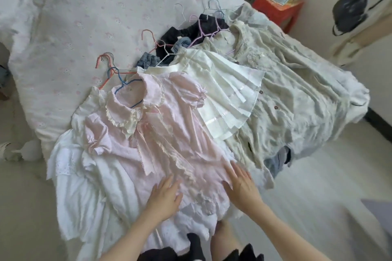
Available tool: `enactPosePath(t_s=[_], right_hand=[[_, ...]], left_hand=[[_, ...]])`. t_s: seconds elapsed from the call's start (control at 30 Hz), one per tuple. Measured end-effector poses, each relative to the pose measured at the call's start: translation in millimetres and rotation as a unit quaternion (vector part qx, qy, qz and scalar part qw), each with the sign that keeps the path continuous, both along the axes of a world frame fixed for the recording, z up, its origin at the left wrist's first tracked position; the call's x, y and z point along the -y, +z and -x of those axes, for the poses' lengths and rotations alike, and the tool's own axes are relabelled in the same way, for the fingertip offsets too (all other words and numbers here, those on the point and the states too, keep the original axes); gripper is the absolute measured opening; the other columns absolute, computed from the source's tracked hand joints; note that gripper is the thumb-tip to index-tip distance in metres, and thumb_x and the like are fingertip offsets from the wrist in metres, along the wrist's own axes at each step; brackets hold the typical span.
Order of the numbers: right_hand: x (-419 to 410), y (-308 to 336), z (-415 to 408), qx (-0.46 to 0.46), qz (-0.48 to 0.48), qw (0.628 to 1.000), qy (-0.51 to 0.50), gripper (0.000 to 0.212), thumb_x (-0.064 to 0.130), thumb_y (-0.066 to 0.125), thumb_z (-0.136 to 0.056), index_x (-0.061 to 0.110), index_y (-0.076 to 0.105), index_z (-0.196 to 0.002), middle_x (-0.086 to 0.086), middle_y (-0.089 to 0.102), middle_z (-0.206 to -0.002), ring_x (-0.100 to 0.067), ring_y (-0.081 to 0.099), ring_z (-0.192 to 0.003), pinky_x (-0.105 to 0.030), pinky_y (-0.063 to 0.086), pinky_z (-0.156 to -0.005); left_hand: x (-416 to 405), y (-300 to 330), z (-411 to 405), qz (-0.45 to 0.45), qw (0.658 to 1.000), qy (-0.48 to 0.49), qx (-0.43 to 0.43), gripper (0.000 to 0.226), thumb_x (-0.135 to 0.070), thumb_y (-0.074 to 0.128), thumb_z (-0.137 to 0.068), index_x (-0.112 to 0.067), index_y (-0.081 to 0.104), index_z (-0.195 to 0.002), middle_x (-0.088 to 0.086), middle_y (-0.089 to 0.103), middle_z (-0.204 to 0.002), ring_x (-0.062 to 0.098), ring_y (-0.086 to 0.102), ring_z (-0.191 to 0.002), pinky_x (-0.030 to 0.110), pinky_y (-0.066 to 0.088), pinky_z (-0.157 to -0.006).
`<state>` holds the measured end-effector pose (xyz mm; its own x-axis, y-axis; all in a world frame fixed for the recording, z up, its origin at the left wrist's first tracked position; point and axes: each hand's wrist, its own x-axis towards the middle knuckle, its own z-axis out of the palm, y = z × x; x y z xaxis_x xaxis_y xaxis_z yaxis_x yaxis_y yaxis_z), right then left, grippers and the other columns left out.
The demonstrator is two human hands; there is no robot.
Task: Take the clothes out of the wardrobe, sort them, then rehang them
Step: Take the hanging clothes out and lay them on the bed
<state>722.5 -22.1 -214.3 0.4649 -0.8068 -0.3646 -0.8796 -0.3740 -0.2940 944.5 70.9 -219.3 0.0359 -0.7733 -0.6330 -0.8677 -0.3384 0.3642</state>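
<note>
head view: pink dress (161, 133) under both flat hands

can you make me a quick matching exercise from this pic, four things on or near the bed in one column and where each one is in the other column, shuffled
Things:
1. pink dress
2. white pleated skirt
3. red stool
4. blue hanger

Places:
A. on the floor beyond the far corner of the bed
B. under both hands, left hand and right hand lying flat on its hem
C. threaded through the pink dress's collar
D. between the pink dress and the pale green shirt

Pairs: 1-B, 2-D, 3-A, 4-C
</note>
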Motion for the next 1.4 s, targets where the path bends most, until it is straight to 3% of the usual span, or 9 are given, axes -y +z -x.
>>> enactPosePath(t_s=[0.33, 0.43, 0.57, 0.7, 0.87, 1.0, 1.1, 1.27, 1.4], right_hand=[[-27.3, 63.2, 147.3, 0.041, 0.107, 0.961, -0.252, 0.053, 0.032, 0.043, -0.097, 0.017, 0.029, -0.145, -0.006, 0.024, -0.153, -0.023, 0.019, -0.142, -0.043, 0.009, -0.115], [-35.8, 80.3, 207.1, 0.045, 0.152, 0.931, -0.328, 0.05, 0.026, 0.056, -0.091, 0.011, 0.044, -0.137, -0.015, 0.041, -0.143, -0.032, 0.036, -0.134, -0.051, 0.022, -0.11], [-47.0, 102.1, 290.6, 0.02, 0.188, 0.891, -0.413, 0.048, 0.031, 0.051, -0.085, 0.008, 0.055, -0.127, -0.017, 0.054, -0.131, -0.036, 0.05, -0.122, -0.056, 0.034, -0.1], [-63.9, 126.0, 363.7, 0.016, 0.241, 0.825, -0.51, 0.048, 0.028, 0.052, -0.088, 0.009, 0.051, -0.132, -0.016, 0.047, -0.138, -0.033, 0.041, -0.131, -0.054, 0.025, -0.107], [-91.5, 150.2, 431.9, -0.005, 0.255, 0.758, -0.601, 0.055, 0.037, 0.04, -0.091, 0.015, 0.037, -0.142, -0.009, 0.031, -0.15, -0.024, 0.022, -0.141, -0.044, 0.006, -0.115], [-108.1, 165.5, 483.4, -0.035, 0.271, 0.687, -0.673, 0.068, 0.05, 0.022, -0.084, 0.017, 0.035, -0.143, -0.006, 0.029, -0.151, -0.022, 0.021, -0.142, -0.041, 0.004, -0.115], [-121.7, 171.6, 520.1, -0.074, 0.283, 0.636, -0.714, 0.066, 0.05, 0.025, -0.087, 0.017, 0.036, -0.142, -0.007, 0.03, -0.15, -0.023, 0.022, -0.141, -0.042, 0.005, -0.115], [-142.6, 181.8, 567.6, -0.117, 0.263, 0.551, -0.783, 0.054, 0.034, 0.041, -0.097, 0.019, 0.026, -0.146, -0.005, 0.02, -0.154, -0.019, 0.011, -0.144, -0.039, 0.001, -0.116], [-164.0, 190.9, 594.1, -0.154, 0.273, 0.465, -0.828, 0.053, 0.04, 0.036, -0.094, 0.014, 0.039, -0.14, -0.011, 0.035, -0.147, -0.026, 0.028, -0.139, -0.049, 0.017, -0.113]], left_hand=[[85.0, 62.2, 130.4, 0.192, 0.968, -0.161, -0.026, 0.05, -0.033, 0.031, -0.1, -0.025, 0.018, -0.148, 0.001, 0.003, -0.157, 0.017, -0.004, -0.144, 0.032, 0.0, -0.115], [102.3, 78.8, 196.5, 0.215, 0.951, -0.213, -0.058, 0.062, -0.051, 0.018, -0.091, -0.025, 0.021, -0.147, 0.002, 0.007, -0.157, 0.018, -0.002, -0.144, 0.03, -0.001, -0.114], [128.5, 94.2, 292.8, 0.261, 0.916, -0.289, -0.097, 0.081, -0.056, 0.008, -0.076, -0.02, 0.032, -0.144, 0.008, 0.022, -0.153, 0.025, 0.01, -0.144, 0.035, 0.005, -0.114], [152.2, 114.5, 389.6, 0.277, 0.879, -0.364, -0.133, 0.074, -0.053, 0.017, -0.079, -0.015, 0.043, -0.138, 0.012, 0.033, -0.148, 0.03, 0.021, -0.141, 0.044, 0.017, -0.113], [166.9, 138.7, 501.2, 0.291, 0.812, -0.473, -0.178, 0.06, -0.043, 0.032, -0.084, -0.008, 0.056, -0.125, 0.022, 0.05, -0.133, 0.044, 0.042, -0.126, 0.056, 0.035, -0.099], [180.3, 152.6, 589.7, 0.312, 0.756, -0.535, -0.21, 0.06, -0.046, 0.031, -0.087, -0.013, 0.048, -0.135, 0.016, 0.04, -0.143, 0.037, 0.029, -0.136, 0.05, 0.028, -0.107], [185.6, 162.1, 653.1, 0.317, 0.708, -0.582, -0.243, 0.049, -0.031, 0.047, -0.094, -0.016, 0.04, -0.14, 0.013, 0.031, -0.149, 0.033, 0.018, -0.141, 0.047, 0.02, -0.112], [190.6, 170.8, 738.0, 0.305, 0.625, -0.66, -0.282, 0.051, -0.028, 0.044, -0.097, -0.021, 0.029, -0.145, 0.005, 0.019, -0.154, 0.025, 0.005, -0.144, 0.039, 0.01, -0.115], [173.7, 182.4, 801.4, 0.28, 0.56, -0.722, -0.293, 0.049, -0.033, 0.034, -0.1, -0.027, 0.021, -0.147, -0.001, 0.011, -0.156, 0.02, -0.001, -0.145, 0.034, 0.003, -0.115]])
